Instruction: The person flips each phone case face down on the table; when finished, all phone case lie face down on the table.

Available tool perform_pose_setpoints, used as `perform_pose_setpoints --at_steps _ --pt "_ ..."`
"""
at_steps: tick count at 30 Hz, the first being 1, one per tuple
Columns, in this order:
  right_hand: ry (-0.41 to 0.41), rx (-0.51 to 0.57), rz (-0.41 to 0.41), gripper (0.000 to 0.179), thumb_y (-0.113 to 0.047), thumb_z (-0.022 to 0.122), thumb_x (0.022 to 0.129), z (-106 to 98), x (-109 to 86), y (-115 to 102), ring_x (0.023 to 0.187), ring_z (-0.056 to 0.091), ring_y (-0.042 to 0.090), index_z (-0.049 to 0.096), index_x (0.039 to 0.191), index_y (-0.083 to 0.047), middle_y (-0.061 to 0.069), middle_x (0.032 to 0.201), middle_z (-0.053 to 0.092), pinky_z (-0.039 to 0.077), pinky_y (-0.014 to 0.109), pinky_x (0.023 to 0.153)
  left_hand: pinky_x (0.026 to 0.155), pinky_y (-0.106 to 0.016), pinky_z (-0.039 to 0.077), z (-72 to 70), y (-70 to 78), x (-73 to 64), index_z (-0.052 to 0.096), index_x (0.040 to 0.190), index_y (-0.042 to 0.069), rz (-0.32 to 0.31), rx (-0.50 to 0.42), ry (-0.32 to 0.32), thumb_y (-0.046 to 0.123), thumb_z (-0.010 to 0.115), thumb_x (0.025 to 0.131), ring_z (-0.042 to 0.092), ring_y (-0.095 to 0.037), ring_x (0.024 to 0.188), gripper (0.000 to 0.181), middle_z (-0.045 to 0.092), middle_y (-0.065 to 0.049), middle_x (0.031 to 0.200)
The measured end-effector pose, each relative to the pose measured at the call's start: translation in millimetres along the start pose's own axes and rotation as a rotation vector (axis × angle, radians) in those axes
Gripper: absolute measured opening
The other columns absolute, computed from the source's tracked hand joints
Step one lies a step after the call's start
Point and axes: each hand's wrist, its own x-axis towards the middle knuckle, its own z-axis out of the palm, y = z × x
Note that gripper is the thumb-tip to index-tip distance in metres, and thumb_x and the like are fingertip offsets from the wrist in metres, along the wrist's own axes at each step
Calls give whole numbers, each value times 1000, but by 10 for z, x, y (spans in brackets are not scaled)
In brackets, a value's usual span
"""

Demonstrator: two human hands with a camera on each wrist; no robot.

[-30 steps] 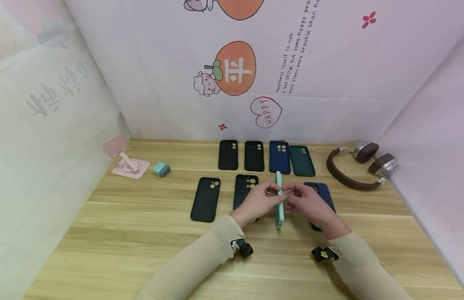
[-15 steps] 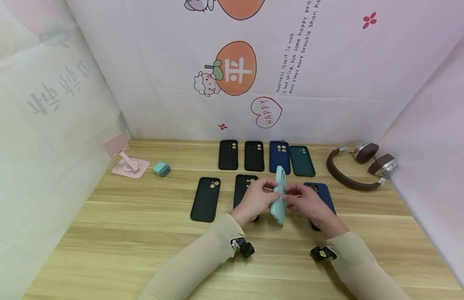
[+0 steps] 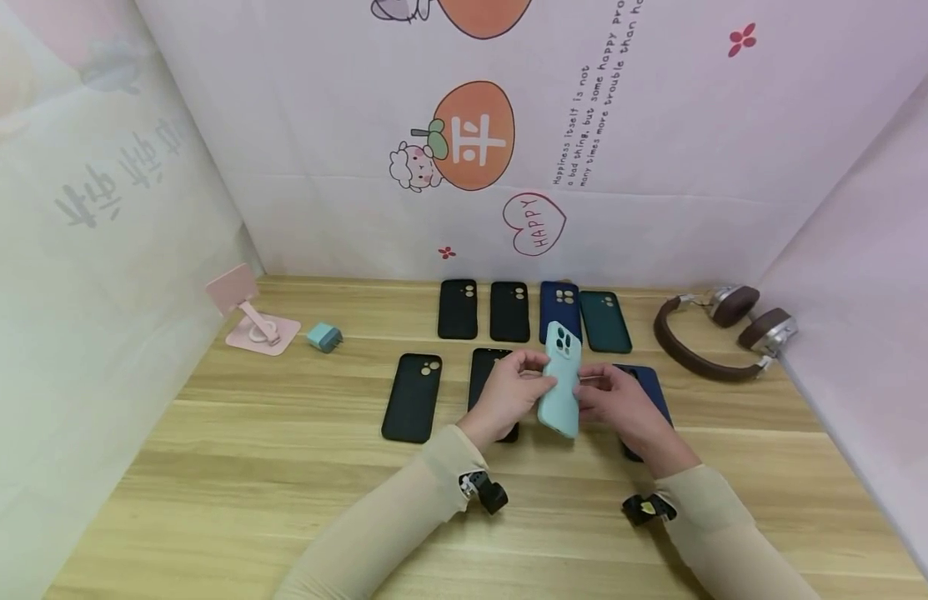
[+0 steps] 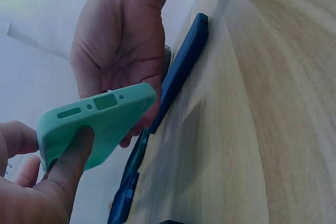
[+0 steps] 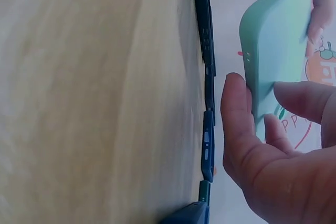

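A mint-green phone case (image 3: pixel 560 387) is held above the table, tilted, its camera cutouts at the upper end and facing the head camera. My left hand (image 3: pixel 504 396) pinches its left edge, thumb on the back face. On the opposite edge, my right hand (image 3: pixel 621 408) grips it between thumb and fingers, as the right wrist view also shows. Slots and a port opening line the end of the case (image 4: pixel 116 124) in the left wrist view. Beneath my left hand lies a partly hidden black phone case (image 3: pixel 482 379). A dark blue case (image 3: pixel 654 392) lies partly behind my right hand.
Behind stand in a row two black cases (image 3: pixel 458 310), a blue case (image 3: pixel 551 302) and a dark green case (image 3: pixel 606 322). Another black case (image 3: pixel 412 400) lies left. Headphones (image 3: pixel 692 358) rest at right; a charger plug (image 3: pixel 324 337) and pink stand (image 3: pixel 263 333) sit at left.
The mint-green case has turned from edge-on to showing its back with the camera cutouts. Both hands keep hold of it, staying in nearly the same place.
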Motion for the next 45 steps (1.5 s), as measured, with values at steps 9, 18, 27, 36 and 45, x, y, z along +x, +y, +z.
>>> perform_pose_setpoints --at_steps 9,18,27,36,45 --pt "68 17 17 44 -12 58 98 -90 -9 29 91 61 22 41 135 4 21 122 49 55 38 80 72 -27 53 -26 -33 32 65 110 8 -6 287 21 9 71 88 64 -11 91 23 65 -1 105" --pt "77 114 5 41 -2 52 97 -89 2 48 95 59 23 38 134 9 20 119 47 56 35 82 80 -25 52 43 -76 44 68 117 7 -6 512 -10 9 67 90 64 -13 101 26 68 -4 111" --pt "24 -45 15 33 -7 54 97 -112 -15 65 90 61 27 47 126 8 17 110 51 56 38 80 81 -28 50 146 -123 18 68 116 10 3 567 45 10 67 91 62 -14 102 26 66 -2 114" --pt "-3 -189 -3 34 -12 56 99 -132 0 4 101 57 29 49 128 4 18 116 53 55 37 80 82 -27 50 179 -71 -19 68 120 9 -48 655 -11 20 67 93 60 -10 100 29 67 -1 116" --pt "-1 -198 0 37 -13 54 100 -164 69 21 109 55 30 47 132 5 20 123 52 54 39 85 85 -30 50 126 -27 -43 69 118 7 -74 687 -81 23 67 93 62 -13 104 30 69 -4 112"
